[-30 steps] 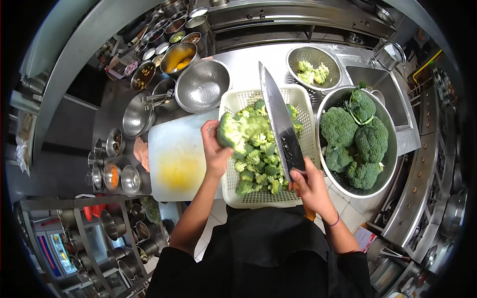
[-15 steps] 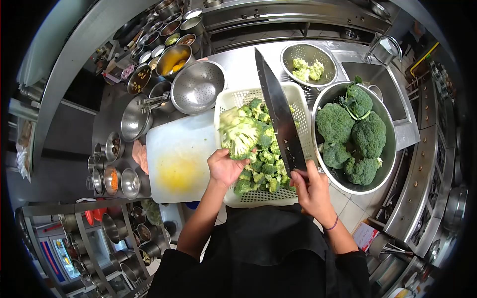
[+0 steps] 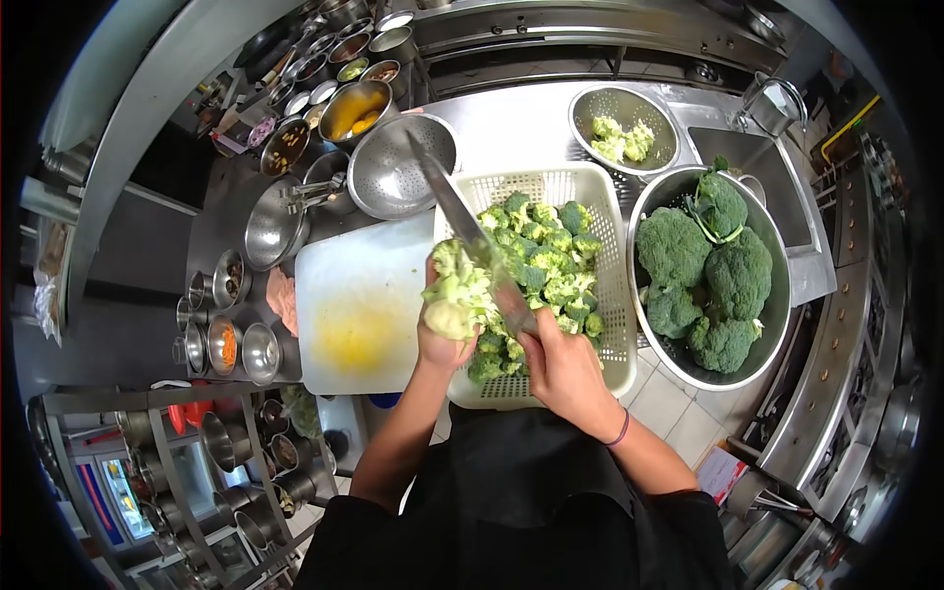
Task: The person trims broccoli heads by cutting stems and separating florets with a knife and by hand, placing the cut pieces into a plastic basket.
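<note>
My left hand (image 3: 444, 344) is closed round a head of broccoli (image 3: 454, 295), its pale cut stem turned toward me. My right hand (image 3: 565, 369) grips the handle of a large kitchen knife (image 3: 472, 231). The broad blade points up and left, right beside the broccoli; whether it touches cannot be told. Beneath both hands sits a white perforated basket (image 3: 615, 256) holding many cut florets (image 3: 546, 261). To the right, a big steel pot (image 3: 782, 295) contains several whole broccoli heads (image 3: 737, 280).
A white cutting board (image 3: 339, 275) with a yellow stain lies left of the basket. Behind it stands a steel colander (image 3: 403, 167). Another colander (image 3: 629, 103) with pale broccoli pieces is near the sink (image 3: 757, 157). Steel bowls (image 3: 261, 359) line the left side.
The knife has swung left, from over the basket's right part to beside the broccoli. My left hand has turned the broccoli so its stem faces me. The view has shifted slightly.
</note>
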Tool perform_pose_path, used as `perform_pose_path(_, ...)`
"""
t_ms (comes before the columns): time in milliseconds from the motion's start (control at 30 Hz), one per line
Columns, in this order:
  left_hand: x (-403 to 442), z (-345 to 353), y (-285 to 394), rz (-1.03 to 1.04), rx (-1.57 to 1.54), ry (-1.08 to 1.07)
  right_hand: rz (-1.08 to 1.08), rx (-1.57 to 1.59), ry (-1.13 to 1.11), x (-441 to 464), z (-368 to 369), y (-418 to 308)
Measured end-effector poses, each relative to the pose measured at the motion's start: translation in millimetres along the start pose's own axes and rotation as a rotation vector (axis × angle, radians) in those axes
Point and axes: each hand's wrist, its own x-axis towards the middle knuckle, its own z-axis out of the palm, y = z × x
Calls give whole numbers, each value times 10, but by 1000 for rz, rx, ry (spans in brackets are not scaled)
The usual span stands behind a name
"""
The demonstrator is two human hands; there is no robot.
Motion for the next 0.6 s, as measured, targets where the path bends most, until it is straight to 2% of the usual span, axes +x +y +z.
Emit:
perform_pose_path(33, 4, 44, 14, 4, 22, -21, -9, -1, -6, 3, 18, 23)
perform_pose_path(100, -39, 118, 42, 16, 50, -26, 67, 275, 22, -32, 30, 61)
perform_pose_path(167, -50, 184, 30, 18, 103, -56, 90, 290, -12, -21, -44, 86)
perform_pose_path(200, -36, 206, 26, 17, 101, -57, 50, 56, -11, -25, -68, 96)
perform_pose_path(233, -2, 227, 29, 15, 170, 47, 8, -177, -7, -22, -83, 97)
perform_pose_path(267, 37, 248, 32, 14, 239, 149, -121, -273, 135, -22, -6, 159)
perform_pose_path(300, 71, 262, 33, 12, 307, 250, -123, -277, 140, -11, -2, 224)
perform_pose_path(400, -12, 219, 132, -61, 243, 238, 38, -279, 281, -10, -134, 397)
perform_pose_path(433, -51, 180, 186, -98, 212, 240, 22, -285, 308, -35, -191, 425)
perform_pose_path(500, -106, 45, 260, -114, 209, 177, 86, -194, 289, -109, -238, 468)
perform_pose_path(600, -170, -3, 330, -145, 268, 130, 40, -56, 219, -153, -297, 400)
